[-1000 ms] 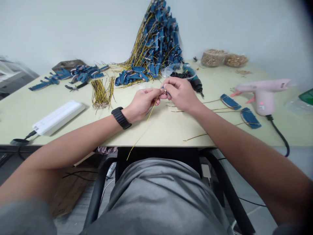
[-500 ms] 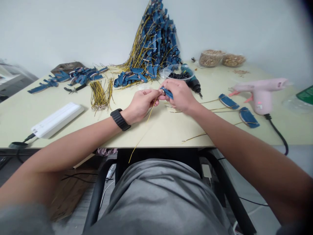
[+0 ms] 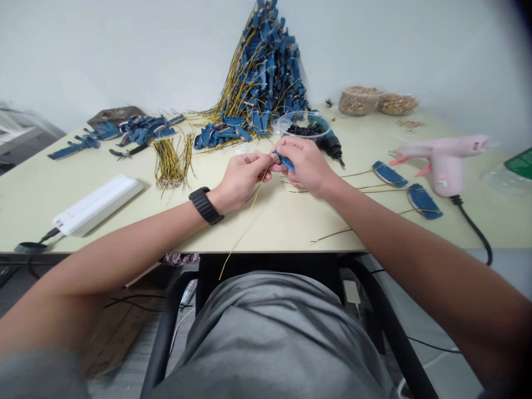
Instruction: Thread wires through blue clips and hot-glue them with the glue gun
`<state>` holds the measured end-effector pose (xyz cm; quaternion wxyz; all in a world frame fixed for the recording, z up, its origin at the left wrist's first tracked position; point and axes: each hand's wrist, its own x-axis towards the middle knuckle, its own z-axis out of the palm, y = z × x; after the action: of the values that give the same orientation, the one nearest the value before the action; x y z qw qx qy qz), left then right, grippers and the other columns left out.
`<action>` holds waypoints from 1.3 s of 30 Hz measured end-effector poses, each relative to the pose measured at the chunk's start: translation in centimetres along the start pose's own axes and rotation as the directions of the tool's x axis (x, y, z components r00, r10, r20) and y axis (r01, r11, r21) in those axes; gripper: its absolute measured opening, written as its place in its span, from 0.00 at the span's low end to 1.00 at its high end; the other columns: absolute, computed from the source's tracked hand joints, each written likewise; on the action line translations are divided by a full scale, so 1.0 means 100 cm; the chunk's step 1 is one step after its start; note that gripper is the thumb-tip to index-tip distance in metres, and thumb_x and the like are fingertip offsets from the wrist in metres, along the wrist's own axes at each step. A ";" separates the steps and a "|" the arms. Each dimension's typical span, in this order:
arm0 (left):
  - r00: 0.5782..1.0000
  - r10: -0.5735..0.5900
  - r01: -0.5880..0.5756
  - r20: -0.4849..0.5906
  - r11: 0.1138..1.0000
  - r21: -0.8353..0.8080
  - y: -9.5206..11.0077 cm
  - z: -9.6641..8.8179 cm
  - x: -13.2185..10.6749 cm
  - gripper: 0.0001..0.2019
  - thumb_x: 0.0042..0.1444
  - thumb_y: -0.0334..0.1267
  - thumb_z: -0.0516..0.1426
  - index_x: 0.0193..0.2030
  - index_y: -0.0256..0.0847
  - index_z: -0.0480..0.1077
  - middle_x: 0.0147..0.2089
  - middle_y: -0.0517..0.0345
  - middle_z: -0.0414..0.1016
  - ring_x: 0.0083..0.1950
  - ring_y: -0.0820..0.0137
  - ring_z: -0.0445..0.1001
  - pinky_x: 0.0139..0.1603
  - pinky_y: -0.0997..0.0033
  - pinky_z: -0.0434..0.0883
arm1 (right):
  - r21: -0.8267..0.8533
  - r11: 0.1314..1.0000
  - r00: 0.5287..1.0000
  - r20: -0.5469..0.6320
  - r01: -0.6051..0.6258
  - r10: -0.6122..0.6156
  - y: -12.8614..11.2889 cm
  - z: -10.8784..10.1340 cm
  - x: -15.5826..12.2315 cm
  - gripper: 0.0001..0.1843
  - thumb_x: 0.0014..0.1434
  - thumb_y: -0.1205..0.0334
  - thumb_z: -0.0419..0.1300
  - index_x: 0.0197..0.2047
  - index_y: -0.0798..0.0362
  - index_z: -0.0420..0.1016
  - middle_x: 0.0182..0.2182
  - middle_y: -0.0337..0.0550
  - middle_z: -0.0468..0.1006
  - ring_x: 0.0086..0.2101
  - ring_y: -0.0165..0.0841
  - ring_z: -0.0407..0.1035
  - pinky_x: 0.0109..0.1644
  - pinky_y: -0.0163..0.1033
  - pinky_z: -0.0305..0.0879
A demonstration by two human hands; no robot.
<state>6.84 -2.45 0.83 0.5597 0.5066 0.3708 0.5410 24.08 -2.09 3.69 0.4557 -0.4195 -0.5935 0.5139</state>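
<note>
left hand (image 3: 244, 180): fingers narrow, pinching blue strip (image 3: 286, 162) | right hand (image 3: 305, 166): fingers holding strip | yellow wire (image 3: 245, 224): trailing below strip

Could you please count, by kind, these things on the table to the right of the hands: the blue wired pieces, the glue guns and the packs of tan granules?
Blue wired pieces: 2
Hot glue gun: 1
Packs of tan granules: 2
Total: 5
</note>
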 end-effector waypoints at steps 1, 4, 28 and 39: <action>1.000 0.007 -0.007 -0.002 1.000 0.003 -0.001 0.000 0.000 0.25 0.83 0.25 0.70 0.28 0.38 0.85 0.32 0.53 0.89 0.30 0.78 0.72 0.34 0.77 0.67 | 0.000 1.000 1.000 -0.009 0.002 -0.002 -0.001 0.001 0.000 0.15 0.80 0.69 0.59 0.37 0.47 0.74 0.23 0.32 0.67 0.20 0.27 0.51 0.20 0.33 0.41; 0.999 0.037 -0.037 -0.002 0.999 0.022 -0.003 0.000 0.000 0.25 0.83 0.26 0.70 0.27 0.38 0.84 0.32 0.54 0.89 0.30 0.78 0.72 0.34 0.77 0.68 | 0.007 1.000 0.999 -0.033 0.003 -0.003 -0.004 0.004 -0.001 0.18 0.80 0.71 0.59 0.36 0.47 0.72 0.24 0.33 0.68 0.22 0.26 0.54 0.23 0.31 0.46; 0.998 0.048 -0.041 -0.047 0.989 0.143 -0.002 0.003 -0.001 0.23 0.81 0.28 0.69 0.28 0.40 0.83 0.36 0.51 0.92 0.31 0.75 0.74 0.38 0.72 0.71 | 0.001 1.000 1.000 0.008 -0.015 0.015 0.005 -0.001 -0.002 0.14 0.79 0.58 0.67 0.40 0.44 0.69 0.26 0.34 0.71 0.21 0.28 0.51 0.20 0.35 0.43; 1.000 0.018 -0.018 0.003 0.992 0.128 0.009 0.004 -0.006 0.25 0.85 0.31 0.72 0.29 0.40 0.85 0.34 0.51 0.90 0.31 0.76 0.73 0.38 0.73 0.71 | 0.010 0.999 0.999 0.008 -0.041 0.041 0.002 -0.001 -0.001 0.12 0.76 0.62 0.66 0.39 0.45 0.70 0.26 0.35 0.71 0.21 0.27 0.51 0.20 0.35 0.41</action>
<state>6.90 -3.15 1.71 0.5215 0.5453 0.3996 0.5205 24.20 -2.18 3.48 0.4449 -0.4271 -0.5840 0.5278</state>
